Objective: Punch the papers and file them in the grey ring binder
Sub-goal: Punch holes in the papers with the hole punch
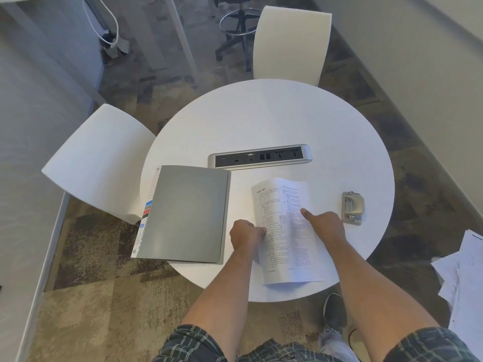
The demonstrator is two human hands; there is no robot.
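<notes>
The papers [285, 231] lie printed side up on the round white worktop [274, 113], their near edge overhanging its rim. The left hand [247, 235] is curled with its fingers pinching the papers' left edge, apparently to square the stack. The right hand [326, 226] grips nothing; one extended finger presses the sheets flat, the others folded. The hole punch [352, 208] stands untouched just right of the papers. The grey ring binder [185, 212] lies closed just left of them. Judgement: punching not yet begun; sheets are being aligned first.
</notes>
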